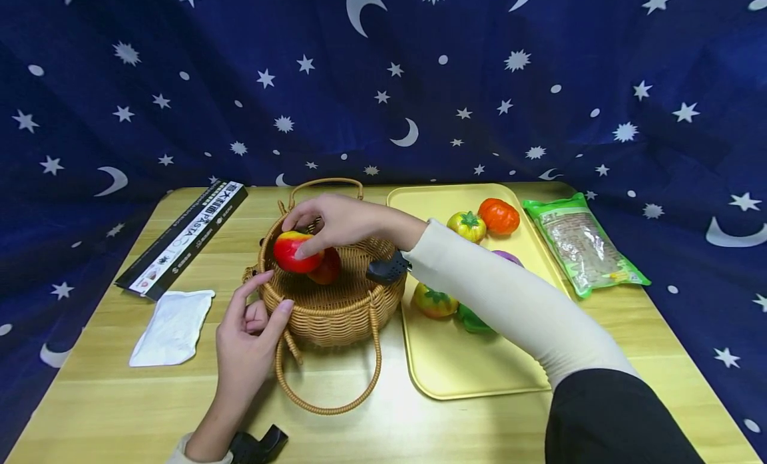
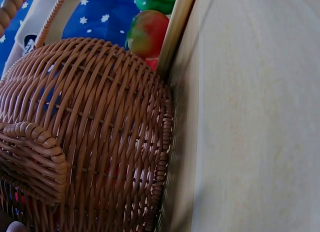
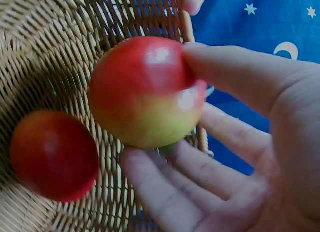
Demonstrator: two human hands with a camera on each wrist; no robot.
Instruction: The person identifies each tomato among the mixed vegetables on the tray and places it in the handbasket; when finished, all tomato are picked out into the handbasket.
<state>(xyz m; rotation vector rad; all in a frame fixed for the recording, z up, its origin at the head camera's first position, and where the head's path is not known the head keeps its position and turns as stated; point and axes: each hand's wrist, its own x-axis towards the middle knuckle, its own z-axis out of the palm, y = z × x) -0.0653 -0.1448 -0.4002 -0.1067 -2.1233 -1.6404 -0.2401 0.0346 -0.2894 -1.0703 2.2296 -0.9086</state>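
My right hand (image 1: 335,221) reaches over the round wicker basket (image 1: 335,327) and pinches a red-and-yellow fruit (image 1: 293,252) between thumb and fingers. The right wrist view shows this fruit (image 3: 145,97) above the woven inside. Beside it, a second red fruit (image 3: 54,154) lies on the basket's bottom. At the near left of the rim is my left hand (image 1: 252,337), its thumb and index finger stretched out to the wicker while other fingers bend inward. The left wrist view is mostly filled by the basket's side (image 2: 100,122).
Right of the basket, a yellow tray (image 1: 479,367) holds several vegetables, including an orange one (image 1: 499,216) and a yellow one (image 1: 467,227). My right forearm crosses over it. A green noodle bag (image 1: 587,244) lies beyond. Leftward are a black pasta box (image 1: 182,241) and white packet (image 1: 172,327).
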